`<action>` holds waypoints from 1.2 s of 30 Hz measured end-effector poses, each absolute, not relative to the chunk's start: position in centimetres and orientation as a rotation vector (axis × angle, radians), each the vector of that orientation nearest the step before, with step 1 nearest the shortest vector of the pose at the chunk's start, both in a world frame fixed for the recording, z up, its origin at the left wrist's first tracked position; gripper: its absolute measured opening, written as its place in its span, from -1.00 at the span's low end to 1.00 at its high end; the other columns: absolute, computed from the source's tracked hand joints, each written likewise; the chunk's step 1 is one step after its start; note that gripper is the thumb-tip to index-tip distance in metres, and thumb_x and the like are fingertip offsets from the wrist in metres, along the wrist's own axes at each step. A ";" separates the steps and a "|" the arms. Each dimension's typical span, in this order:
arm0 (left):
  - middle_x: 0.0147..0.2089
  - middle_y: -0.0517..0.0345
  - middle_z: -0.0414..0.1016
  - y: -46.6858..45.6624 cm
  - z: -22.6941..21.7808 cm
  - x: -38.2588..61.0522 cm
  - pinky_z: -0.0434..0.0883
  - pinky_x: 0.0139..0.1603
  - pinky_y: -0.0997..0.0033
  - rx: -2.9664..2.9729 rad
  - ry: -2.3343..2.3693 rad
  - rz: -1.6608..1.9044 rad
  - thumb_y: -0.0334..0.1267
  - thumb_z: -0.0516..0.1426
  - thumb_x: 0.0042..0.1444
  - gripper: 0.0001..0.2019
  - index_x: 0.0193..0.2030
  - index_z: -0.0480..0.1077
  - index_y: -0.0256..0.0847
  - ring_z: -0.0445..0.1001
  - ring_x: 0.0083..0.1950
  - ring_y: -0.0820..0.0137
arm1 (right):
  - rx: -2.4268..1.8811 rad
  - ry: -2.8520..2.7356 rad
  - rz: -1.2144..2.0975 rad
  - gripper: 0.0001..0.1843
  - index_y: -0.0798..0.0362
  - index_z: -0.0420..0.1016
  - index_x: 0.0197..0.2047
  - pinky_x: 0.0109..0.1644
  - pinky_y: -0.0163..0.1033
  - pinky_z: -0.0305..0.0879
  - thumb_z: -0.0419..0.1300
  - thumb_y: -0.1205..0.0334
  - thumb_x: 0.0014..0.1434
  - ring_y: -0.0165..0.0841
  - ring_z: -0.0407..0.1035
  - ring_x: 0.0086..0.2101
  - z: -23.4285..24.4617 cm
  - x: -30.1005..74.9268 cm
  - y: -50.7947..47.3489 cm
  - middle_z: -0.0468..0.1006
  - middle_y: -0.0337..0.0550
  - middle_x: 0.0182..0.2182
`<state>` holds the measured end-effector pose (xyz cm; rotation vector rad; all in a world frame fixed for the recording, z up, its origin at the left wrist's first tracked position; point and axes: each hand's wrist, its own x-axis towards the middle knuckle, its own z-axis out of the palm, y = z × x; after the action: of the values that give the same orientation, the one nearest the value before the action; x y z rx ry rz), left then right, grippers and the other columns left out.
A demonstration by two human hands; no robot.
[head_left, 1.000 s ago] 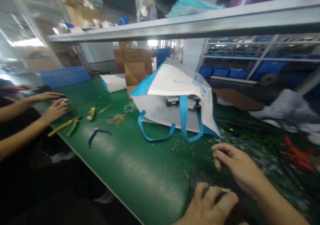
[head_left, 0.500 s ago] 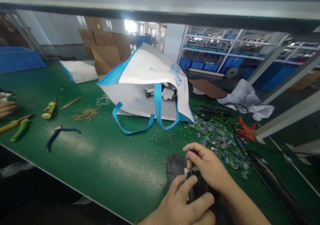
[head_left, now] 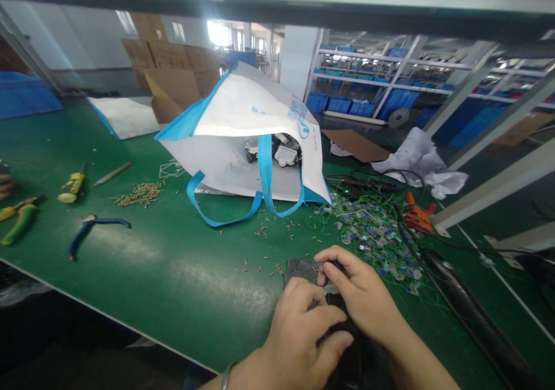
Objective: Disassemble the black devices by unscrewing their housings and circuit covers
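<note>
My right hand (head_left: 362,291) is closed in a pinch, its fingertips curled round something small and dark blue that I cannot make out. Just in front of it, my left hand (head_left: 303,332) bends its fingers down over a dark object, most of which it hides. Both hands work close together above a black pad (head_left: 299,267) at the front of the green bench. Small brass-coloured pins (head_left: 277,269) lie scattered beside the pad. To the right spreads a heap of small clear and blue pieces with green wires (head_left: 381,239).
A white bag with blue handles (head_left: 260,106) lies open behind, with meter-like devices (head_left: 286,154) inside. At left are blue cutters (head_left: 89,228), a yellow screwdriver (head_left: 73,186), a pin pile (head_left: 139,194), green-yellow pliers (head_left: 21,222) and another person's hand (head_left: 6,184). An orange clamp (head_left: 418,213) sits right.
My left hand has drawn its fingers in and up towards the right hand, covering more of the dark object. My right hand keeps its pinch. The whole view has shifted slightly.
</note>
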<state>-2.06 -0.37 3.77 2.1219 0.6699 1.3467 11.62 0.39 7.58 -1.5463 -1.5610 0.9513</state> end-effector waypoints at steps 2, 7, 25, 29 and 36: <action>-0.42 0.09 0.29 -0.5 3.7 -2.0 0.32 -0.33 0.40 2.075 0.653 1.348 -0.37 0.08 0.02 -0.92 -0.37 0.41 -0.26 0.27 -0.34 0.41 | -1.537 -1.539 0.943 -0.80 0.06 0.32 -0.27 -0.33 -0.33 0.22 -0.05 0.17 0.14 -0.44 0.30 -0.45 7.5 11.6 0.3 0.36 -0.26 -0.51; -0.44 0.12 0.34 -0.6 3.4 -2.9 0.31 -0.34 0.44 2.014 0.534 1.351 -0.45 0.05 0.03 -0.91 -0.37 0.36 -0.25 0.29 -0.36 0.46 | -1.510 -1.373 0.977 -0.78 0.09 0.30 -0.28 -0.39 -0.34 0.25 -0.02 0.12 0.12 -0.44 0.30 -0.50 7.2 11.8 0.3 0.36 -0.25 -0.56; 0.17 -0.23 0.07 -3.3 0.2 0.4 0.24 0.10 -0.02 1.717 0.936 0.796 -0.24 0.29 -0.39 0.05 0.22 -0.25 -0.22 0.17 0.16 0.02 | -1.178 -0.906 1.266 -0.72 0.08 0.26 -0.31 -0.55 -0.37 0.27 0.22 0.12 -0.03 -0.49 0.26 -0.61 7.3 11.9 0.5 0.31 -0.31 -0.57; 0.08 -0.18 0.15 -4.7 -1.7 1.3 0.34 0.00 0.01 1.828 0.962 0.953 -0.36 0.17 -0.36 -0.08 0.18 -0.24 -0.17 0.29 0.05 0.05 | -1.295 -0.869 1.064 -0.70 0.07 0.24 -0.34 -0.49 -0.29 0.35 0.22 0.13 -0.09 -0.45 0.28 -0.57 7.0 13.2 2.6 0.31 -0.27 -0.56; 0.00 -0.10 0.23 -4.2 -1.4 0.7 0.35 -0.01 0.04 1.823 0.940 0.931 -0.37 0.15 -0.37 -0.15 0.13 -0.15 -0.17 0.33 -0.01 0.11 | -1.560 -1.046 0.721 -0.77 0.08 0.24 -0.18 -0.21 -0.15 0.38 0.03 0.20 0.07 -0.36 0.39 -0.37 5.9 17.9 8.2 0.39 -0.16 -0.43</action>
<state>0.68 -4.21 -1.37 1.8228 0.9401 0.9308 17.85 8.21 5.91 -1.5597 -1.0455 0.7209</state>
